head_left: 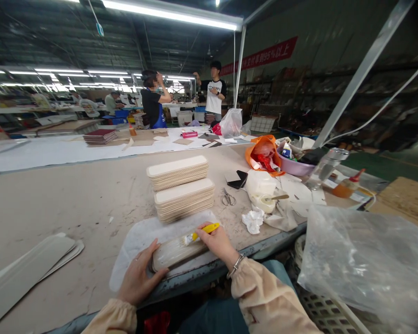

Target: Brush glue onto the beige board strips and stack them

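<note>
My right hand (214, 239) pinches a paint brush (206, 230) by its yellow handle, its pale bristles resting on a long, round-ended grey-beige panel (172, 255). The panel's top looks wet and streaky. Thumb and fingers of my left hand (141, 273) clasp the panel's left end; whether it is one piece or a low pile I cannot tell. Beneath lies a white sheet (130, 253) at the table's front edge. Just beyond stand two stacks of cream round-ended panels, a nearer stack (184, 199) and a farther stack (177, 171).
Right of the stacks lie scissors (229, 198), crumpled paper (253, 220) and a tub of white paste (264, 202). Farther right are an orange bag (263, 155), a purple basin (296, 166) and a glue bottle (348, 185). Long grey strips (28, 269) lie left. Two people stand beyond.
</note>
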### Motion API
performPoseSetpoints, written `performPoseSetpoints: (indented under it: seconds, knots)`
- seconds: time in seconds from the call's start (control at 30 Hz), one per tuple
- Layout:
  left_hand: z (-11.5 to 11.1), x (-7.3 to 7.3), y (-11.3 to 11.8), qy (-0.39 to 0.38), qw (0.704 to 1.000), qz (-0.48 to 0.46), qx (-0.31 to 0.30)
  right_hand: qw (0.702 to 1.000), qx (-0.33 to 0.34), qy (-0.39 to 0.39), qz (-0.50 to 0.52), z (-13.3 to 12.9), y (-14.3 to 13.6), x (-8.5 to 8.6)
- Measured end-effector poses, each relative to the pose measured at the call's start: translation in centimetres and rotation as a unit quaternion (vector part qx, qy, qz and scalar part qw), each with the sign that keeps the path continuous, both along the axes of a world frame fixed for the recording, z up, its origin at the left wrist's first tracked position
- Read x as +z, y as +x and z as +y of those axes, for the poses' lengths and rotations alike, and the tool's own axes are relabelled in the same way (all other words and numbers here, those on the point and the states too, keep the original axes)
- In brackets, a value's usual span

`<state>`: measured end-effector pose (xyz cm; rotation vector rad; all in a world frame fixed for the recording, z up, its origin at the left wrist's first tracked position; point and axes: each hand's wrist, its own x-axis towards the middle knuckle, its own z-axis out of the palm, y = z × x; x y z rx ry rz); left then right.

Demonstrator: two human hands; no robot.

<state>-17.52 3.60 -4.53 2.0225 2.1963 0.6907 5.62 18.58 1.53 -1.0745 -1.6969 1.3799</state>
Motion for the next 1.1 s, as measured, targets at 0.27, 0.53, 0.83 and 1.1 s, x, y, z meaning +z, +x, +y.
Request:
performPoseSetpoints:
  seconds: [0.27,0.53,0.83,1.1]
  knots:
    - [0.0,-0.2,0.0,0.025,1.0,-0.01,-0.016,0.989,-0.122,0.06,-0.057,3.6,5.3,1.2]
    - [0.0,-0.2,-0.1,0.028,1.0,-0.008,-0.007,1.0,0.014,-0.011,-0.006,0.8,2.0,0.5]
    - [0.0,0.1,0.1,0.011,1.0,-0.02,-0.003,0.979,-0.155,0.077,-0.11,4.3,7.6,1.5]
    - [-0.1,0.8,0.6,0.011,0.999,-0.034,0.001,0.99,0.03,-0.085,0.11,-0.7,1.1,0.9]
